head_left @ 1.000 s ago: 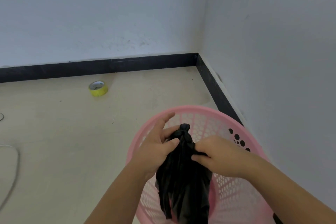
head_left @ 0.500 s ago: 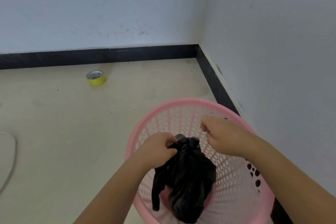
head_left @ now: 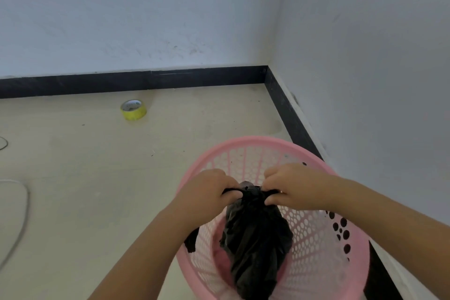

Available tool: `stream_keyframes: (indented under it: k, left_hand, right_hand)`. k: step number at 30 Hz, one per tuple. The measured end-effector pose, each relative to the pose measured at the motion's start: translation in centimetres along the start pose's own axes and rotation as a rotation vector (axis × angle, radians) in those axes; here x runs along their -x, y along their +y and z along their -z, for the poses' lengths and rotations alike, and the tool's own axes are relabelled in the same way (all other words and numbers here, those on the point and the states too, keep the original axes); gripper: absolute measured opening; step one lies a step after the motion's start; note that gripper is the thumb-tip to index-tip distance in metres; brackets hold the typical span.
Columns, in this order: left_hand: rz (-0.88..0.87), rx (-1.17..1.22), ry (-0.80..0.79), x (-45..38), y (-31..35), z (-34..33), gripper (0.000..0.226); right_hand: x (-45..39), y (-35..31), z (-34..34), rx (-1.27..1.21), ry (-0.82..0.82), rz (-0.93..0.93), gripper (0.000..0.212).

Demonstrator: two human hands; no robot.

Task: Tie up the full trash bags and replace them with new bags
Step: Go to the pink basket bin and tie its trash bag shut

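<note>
A: Black trash bag?
B: Hanging inside pink basket, floor corner. Left hand and right hand each pinch a strip at its neck, fingers curled tight. Probably a knot between them; hidden.
A: Nearby?
B: Yellow tape roll, well apart.

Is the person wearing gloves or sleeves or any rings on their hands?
No. The left hand and right hand are bare: no gloves, no rings or watch that I can see. Both forearms are uncovered too, with no sleeves in view.
</note>
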State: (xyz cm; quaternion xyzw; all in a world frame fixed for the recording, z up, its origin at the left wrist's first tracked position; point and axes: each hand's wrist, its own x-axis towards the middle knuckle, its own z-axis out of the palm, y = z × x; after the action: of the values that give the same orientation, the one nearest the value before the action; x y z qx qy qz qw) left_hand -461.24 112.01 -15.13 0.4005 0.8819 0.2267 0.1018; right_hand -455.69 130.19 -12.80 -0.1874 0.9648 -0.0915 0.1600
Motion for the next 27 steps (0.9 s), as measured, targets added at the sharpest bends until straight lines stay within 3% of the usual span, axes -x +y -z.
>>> stream_keyframes:
  k: [5,10,13,19,21,25,27]
  left_hand:
    - [-0.145,-0.128,0.131,1.2,-1.1,-0.6,0.061]
    - [-0.177,-0.258,0.169,1.9,-2.0,-0.4,0.036]
    - [-0.187,-0.262,0.143,2.4,-2.7,-0.4,0.033]
    - [-0.143,-0.365,0.149,2.9,-2.3,-0.3,0.034]
    - [-0.068,-0.267,0.132,3.2,-1.7,0.0,0.034]
    - [0.205,0.212,0.065,2.8,-0.7,2.5,0.023]
    - [0.250,0.485,0.059,2.8,-0.7,3.2,0.020]
  right_hand:
    - [0.9,1.5,-0.8,0.144,0.267,0.183,0.035]
    - [1.8,3.3,-1.9,0.028,0.384,0.174,0.045]
    - [2.6,4.0,-2.7,0.005,0.420,0.171,0.054]
    - [3.7,3.4,-2.3,0.196,0.354,0.131,0.031]
    - [3.6,3.3,-2.5,0.228,0.369,0.102,0.033]
    - [2.8,3.3,-3.2,0.238,0.415,-0.025,0.034]
    - [3.0,3.4,-3.5,0.204,0.435,-0.084,0.034]
